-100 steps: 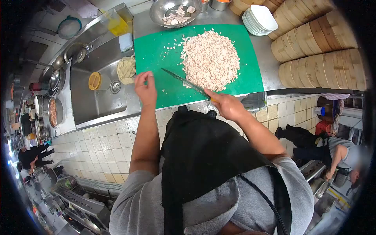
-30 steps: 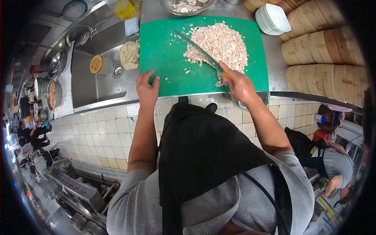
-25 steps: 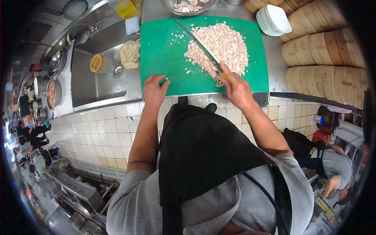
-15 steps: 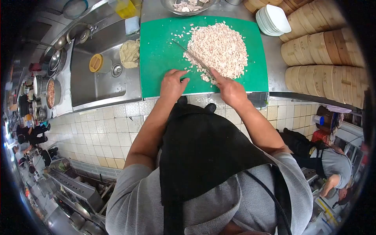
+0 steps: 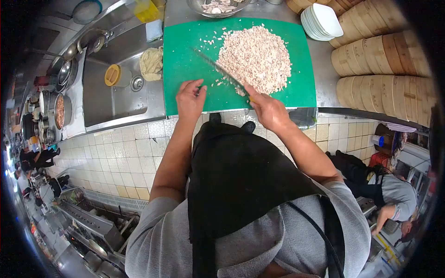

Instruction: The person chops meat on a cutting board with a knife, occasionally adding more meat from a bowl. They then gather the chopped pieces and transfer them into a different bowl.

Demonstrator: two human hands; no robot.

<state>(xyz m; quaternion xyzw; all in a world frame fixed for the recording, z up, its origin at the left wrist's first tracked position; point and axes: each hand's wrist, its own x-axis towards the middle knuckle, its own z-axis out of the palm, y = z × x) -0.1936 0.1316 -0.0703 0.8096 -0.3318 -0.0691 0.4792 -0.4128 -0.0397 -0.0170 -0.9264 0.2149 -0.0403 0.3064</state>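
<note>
A green cutting board [image 5: 185, 60] lies on the steel counter, with a heap of finely chopped pale meat [image 5: 255, 58] on its right half. My right hand [image 5: 268, 111] grips the handle of a long knife [image 5: 218, 69]; its blade lies along the heap's left edge and points toward the board's far left. My left hand [image 5: 190, 99] rests at the board's near edge, fingers apart, holding nothing. A few loose meat bits lie scattered left of the heap.
A steel bowl with meat pieces [image 5: 218, 7] stands behind the board. A sink [image 5: 116, 88] with a yellow lid and a rag is to the left. Stacked white plates [image 5: 320, 21] and bamboo steamers [image 5: 384, 65] fill the right. Another person [image 5: 394, 199] bends low at the right.
The knife has been pushing meat along the heap's left side. My left hand slid from the board's near left edge toward the blade, then drew back a little to the left.
</note>
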